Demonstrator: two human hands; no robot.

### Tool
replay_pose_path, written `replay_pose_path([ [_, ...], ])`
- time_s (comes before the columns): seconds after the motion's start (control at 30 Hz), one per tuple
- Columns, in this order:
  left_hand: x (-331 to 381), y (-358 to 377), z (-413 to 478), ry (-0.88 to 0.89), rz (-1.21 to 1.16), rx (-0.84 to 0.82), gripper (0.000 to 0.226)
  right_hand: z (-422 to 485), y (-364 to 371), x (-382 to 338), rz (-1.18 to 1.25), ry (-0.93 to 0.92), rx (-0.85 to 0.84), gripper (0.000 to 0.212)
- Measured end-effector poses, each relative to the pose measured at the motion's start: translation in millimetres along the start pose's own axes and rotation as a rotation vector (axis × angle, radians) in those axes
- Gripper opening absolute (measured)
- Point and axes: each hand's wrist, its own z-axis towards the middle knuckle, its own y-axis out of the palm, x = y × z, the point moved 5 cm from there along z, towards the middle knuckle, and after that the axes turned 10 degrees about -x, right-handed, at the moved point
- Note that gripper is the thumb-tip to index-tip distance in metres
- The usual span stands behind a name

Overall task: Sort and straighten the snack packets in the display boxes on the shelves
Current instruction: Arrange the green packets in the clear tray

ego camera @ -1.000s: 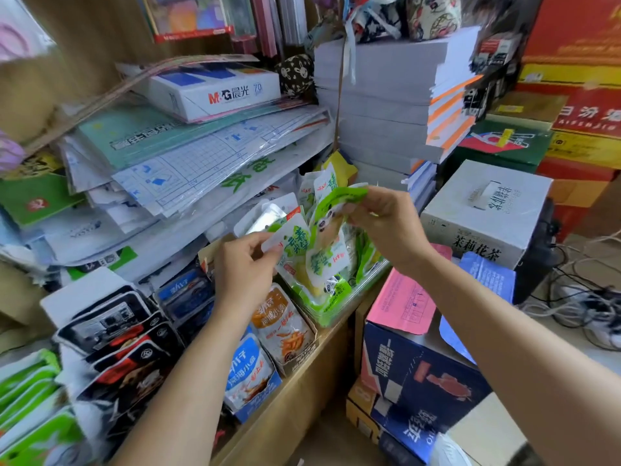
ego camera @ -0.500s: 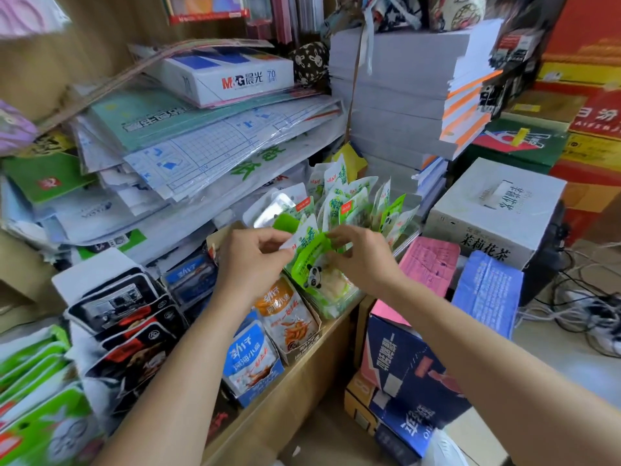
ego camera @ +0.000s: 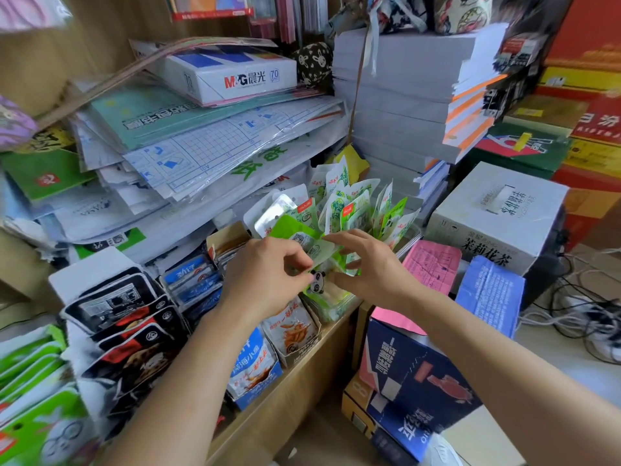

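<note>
Several green-and-white panda snack packets point(ego camera: 349, 203) stand upright in a clear display box point(ego camera: 408, 240) at the shelf's right end. My left hand point(ego camera: 268, 274) and my right hand point(ego camera: 369, 267) meet over the front of that box and both pinch one green packet point(ego camera: 302, 235), which lies tilted with its back label up. A panda print point(ego camera: 317, 280) shows just below my fingers. To the left stand boxes of orange-and-white packets point(ego camera: 292, 331), blue packets point(ego camera: 252, 368) and black packets point(ego camera: 124, 317).
Stacked plastic-wrapped paper and an M&G paper ream point(ego camera: 235, 75) overhang the boxes. A tall white paper stack point(ego camera: 403, 95) stands behind. A white tea carton point(ego camera: 497, 213), a dark blue carton point(ego camera: 413, 381) and floor cables point(ego camera: 591, 307) lie to the right. Green packets point(ego camera: 30, 398) fill the lower left.
My right hand came down from holding a green packet high above the box to meet my left hand low at the front. The upright packets behind now stand free.
</note>
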Motion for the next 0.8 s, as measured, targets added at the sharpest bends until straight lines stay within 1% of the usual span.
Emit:
replay_pose_path([
  [0.07,-1,-3,-1,-0.004,-0.005,-0.049,0.017,0,2,-2,0.048,0.025,-0.053,0.07],
  [0.1,-3,-5,-1,-0.01,-0.055,-0.071,0.019,-2,2,-5,0.064,0.02,-0.065,0.075],
  [0.2,-11,-7,3,-0.005,-0.277,-0.15,0.027,-6,0,-15,0.05,-0.084,-0.011,0.088],
  [0.23,-12,-7,4,0.006,-0.31,-0.192,0.032,-8,0,-18,0.022,-0.124,-0.009,0.087],
  [0.27,-10,-6,3,0.017,-0.347,-0.241,0.035,-9,1,-19,-0.021,-0.153,-0.022,0.081],
  [0.3,-9,-5,3,0.024,-0.384,-0.271,0.036,-9,3,-18,-0.068,-0.166,-0.038,0.071],
  [0.33,-7,-5,2,0.02,-0.429,-0.267,0.035,-9,3,-17,-0.104,-0.164,-0.042,0.06],
  [0.37,-7,-7,2,0.01,-0.458,-0.212,0.034,-9,2,-15,-0.126,-0.155,-0.033,0.052],
  [0.4,-9,-12,3,-0.005,-0.442,-0.103,0.031,-9,0,-12,-0.14,-0.145,-0.011,0.047],
  [0.47,-18,-21,2,-0.049,-0.27,0.157,0.02,-9,-4,-8,-0.194,-0.142,0.037,0.04],
  [0.5,-20,-23,1,-0.074,-0.185,0.223,0.019,-9,-5,-8,-0.234,-0.157,0.055,0.036],
  [0.53,-21,-22,1,-0.09,-0.132,0.234,0.023,-9,-6,-7,-0.269,-0.173,0.065,0.035],
  [0.57,-23,-19,2,-0.1,-0.105,0.21,0.029,-9,-6,-6,-0.293,-0.181,0.065,0.035],
  [0.67,-24,-12,5,-0.115,-0.124,0.166,0.04,-8,-7,-4,-0.325,-0.165,0.045,0.04],
  [0.73,-29,-8,7,-0.146,-0.087,0.142,0.036,-7,-8,-4,-0.321,-0.141,0.03,0.042],
  [0.8,-31,-1,10,-0.145,0.0,0.085,0.033,-7,-11,-6,-0.314,-0.147,0.021,0.04],
])
